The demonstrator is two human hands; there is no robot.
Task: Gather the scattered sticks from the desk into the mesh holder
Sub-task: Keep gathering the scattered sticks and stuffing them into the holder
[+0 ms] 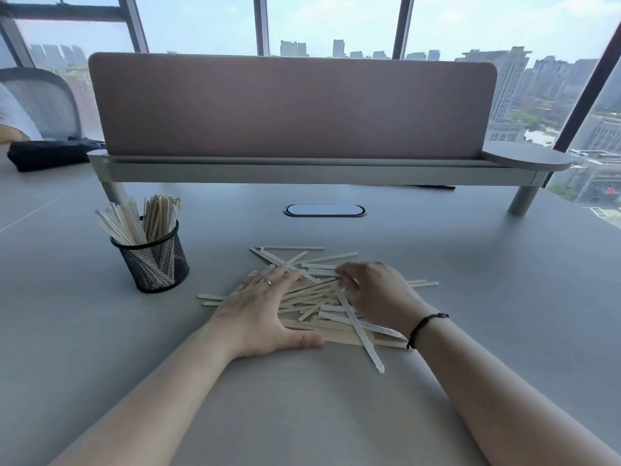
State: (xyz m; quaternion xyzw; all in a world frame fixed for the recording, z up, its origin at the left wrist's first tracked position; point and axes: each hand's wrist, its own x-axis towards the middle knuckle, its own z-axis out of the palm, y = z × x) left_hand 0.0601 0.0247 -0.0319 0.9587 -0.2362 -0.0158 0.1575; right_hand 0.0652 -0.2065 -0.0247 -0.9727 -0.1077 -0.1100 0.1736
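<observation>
A loose pile of thin wooden sticks (pixel 312 299), some in clear wrappers, lies crisscrossed on the grey desk in front of me. My left hand (pixel 258 314) rests flat on the pile's left side, fingers spread, a ring on one finger. My right hand (pixel 376 294) is curled over the right side of the pile, its fingertips pinching at sticks near the middle; whether it has lifted any I cannot tell. The black mesh holder (pixel 153 260) stands upright to the left of the pile, with several sticks standing in it.
A pink divider panel on a raised grey shelf (pixel 302 173) runs across the back of the desk. An oval cable port (pixel 324 210) sits behind the pile. A dark cloth (pixel 47 154) and another person's chair are at far left.
</observation>
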